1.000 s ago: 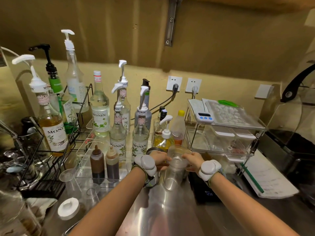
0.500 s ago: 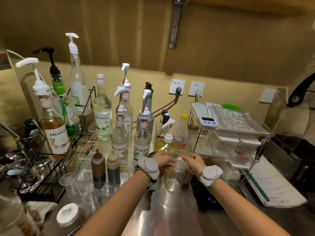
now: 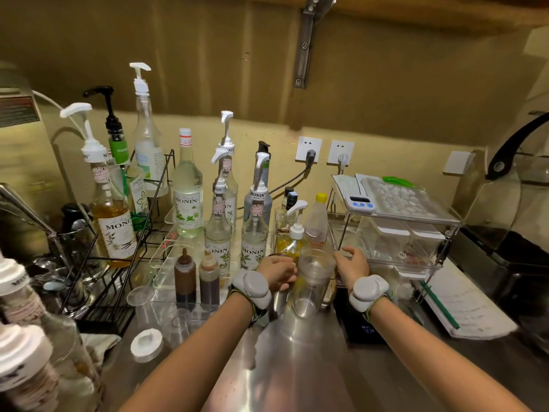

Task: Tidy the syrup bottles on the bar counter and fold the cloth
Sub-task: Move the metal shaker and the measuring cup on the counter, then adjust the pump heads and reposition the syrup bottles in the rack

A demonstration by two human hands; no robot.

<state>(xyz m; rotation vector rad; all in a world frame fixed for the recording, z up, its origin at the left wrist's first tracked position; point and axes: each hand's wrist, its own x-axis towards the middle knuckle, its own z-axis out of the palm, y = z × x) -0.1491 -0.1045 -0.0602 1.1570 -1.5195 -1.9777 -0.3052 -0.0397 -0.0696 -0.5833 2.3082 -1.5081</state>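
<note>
Several Monin syrup bottles stand at the back of the steel counter [image 3: 297,358]: a vanilla one [image 3: 114,230] in the black wire rack [image 3: 98,281], a clear capped one [image 3: 187,200], and two pump bottles [image 3: 218,233] [image 3: 253,233]. Two brown squeeze bottles [image 3: 184,278] sit in a clear acrylic tray [image 3: 162,257]. A clear plastic cup [image 3: 313,281] stands between my hands. My left hand [image 3: 277,272] curls its fingers against the cup's left side, in front of a steel cup [image 3: 279,303]. My right hand [image 3: 350,264] lies loosely at its right rim. A crumpled beige cloth [image 3: 99,343] lies at the lower left.
A small yellow pump bottle [image 3: 292,239] and a yellow-capped bottle [image 3: 316,224] stand just behind the cup. To the right are an acrylic shelf [image 3: 401,233] with a timer [image 3: 361,203], a black scale [image 3: 364,328] and a notepad [image 3: 463,310]. Plastic cups [image 3: 142,304] and a white lid [image 3: 147,343] sit left.
My right hand has loosened from the clear cup and drawn slightly right. My left hand stays at the cup's left side. The bottles have not moved.
</note>
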